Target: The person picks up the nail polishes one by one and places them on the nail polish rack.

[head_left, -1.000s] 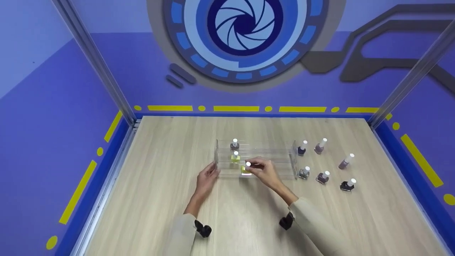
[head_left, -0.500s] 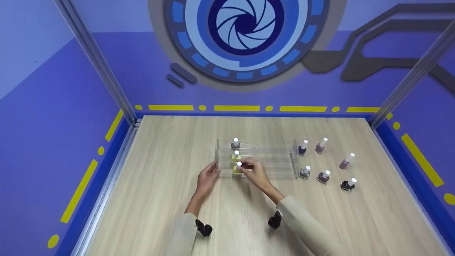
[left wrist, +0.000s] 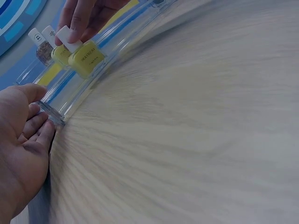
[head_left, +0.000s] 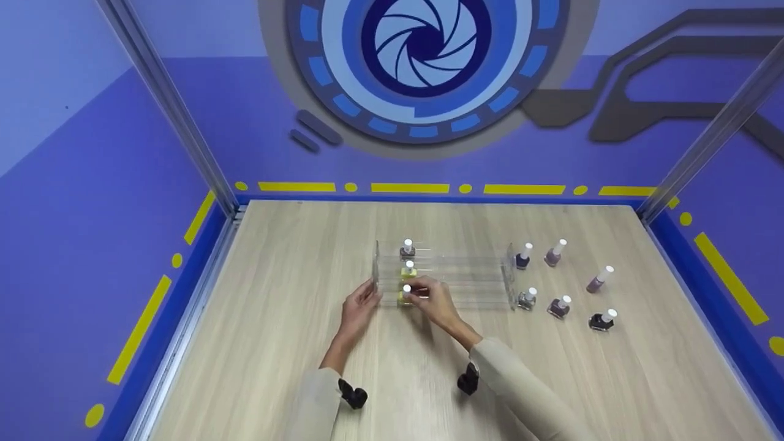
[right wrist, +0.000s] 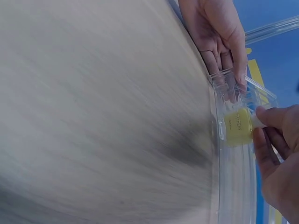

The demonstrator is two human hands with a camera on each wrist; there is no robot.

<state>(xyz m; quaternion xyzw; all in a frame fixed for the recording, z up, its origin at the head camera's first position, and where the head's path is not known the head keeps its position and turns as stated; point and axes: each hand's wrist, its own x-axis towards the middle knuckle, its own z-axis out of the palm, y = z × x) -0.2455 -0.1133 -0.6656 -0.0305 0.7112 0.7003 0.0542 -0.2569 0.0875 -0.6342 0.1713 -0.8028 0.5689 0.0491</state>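
At frame centre, right hand (head_left: 432,298) pinches white cap of yellow bottle (head_left: 405,296) on the rack's (head_left: 456,283) front step | left hand (head_left: 362,304), fingers straight, steadies rack's left end | better to lower gently, keeping it upright, near left wall.

yellow bottle (head_left: 404,298), white cap | clear rack (head_left: 465,269) | wood-grain table (head_left: 294,343)

6 loose polish bottles (head_left: 560,278) right of rack, on wooden table (head_left: 275,306).
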